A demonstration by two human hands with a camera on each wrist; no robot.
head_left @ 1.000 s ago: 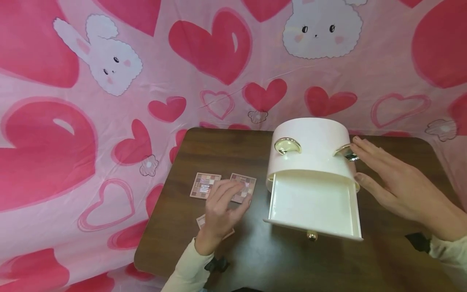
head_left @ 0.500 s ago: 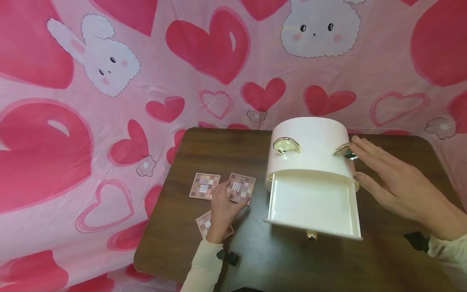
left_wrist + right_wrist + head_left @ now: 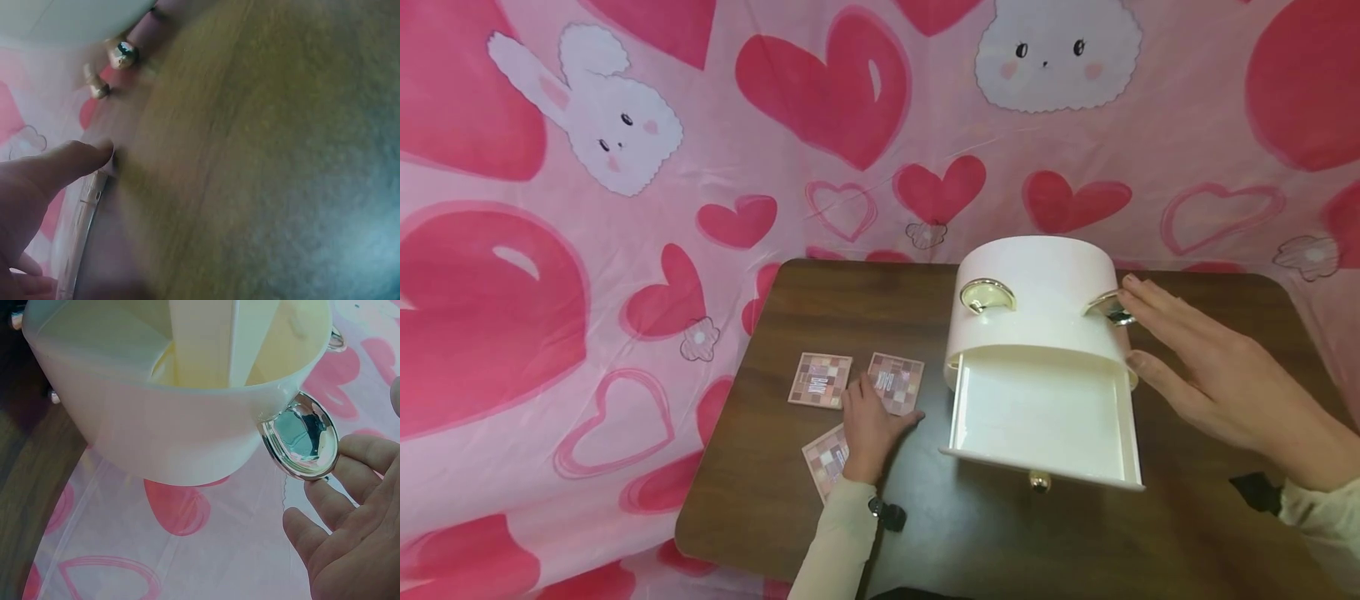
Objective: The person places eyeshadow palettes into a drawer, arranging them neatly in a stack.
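My left hand [image 3: 871, 425] spans the right-hand eyeshadow palette [image 3: 897, 385], fingers at its left edge and thumb at its near right corner. In the left wrist view the thumb lies at one end of the palette's thin edge [image 3: 80, 234]. A white rounded makeup organizer [image 3: 1037, 292] stands to the right, its wide drawer [image 3: 1045, 417] pulled out with nothing in it. The straight fingers of my right hand [image 3: 1217, 375] rest against the gold ear-shaped piece [image 3: 303, 434] on the organizer's right side.
A second checkered palette [image 3: 820, 380] lies flat to the left. Nearer me another palette [image 3: 827, 458] lies at an angle, partly hidden by the left hand. A gold knob [image 3: 1039, 481] juts from the drawer front. Heart-printed pink cloth [image 3: 820, 92] hangs behind the brown table [image 3: 760, 517].
My left hand has come down and right onto the right-hand palette, uncovering more of the two other palettes. The right hand and the organizer have stayed put.
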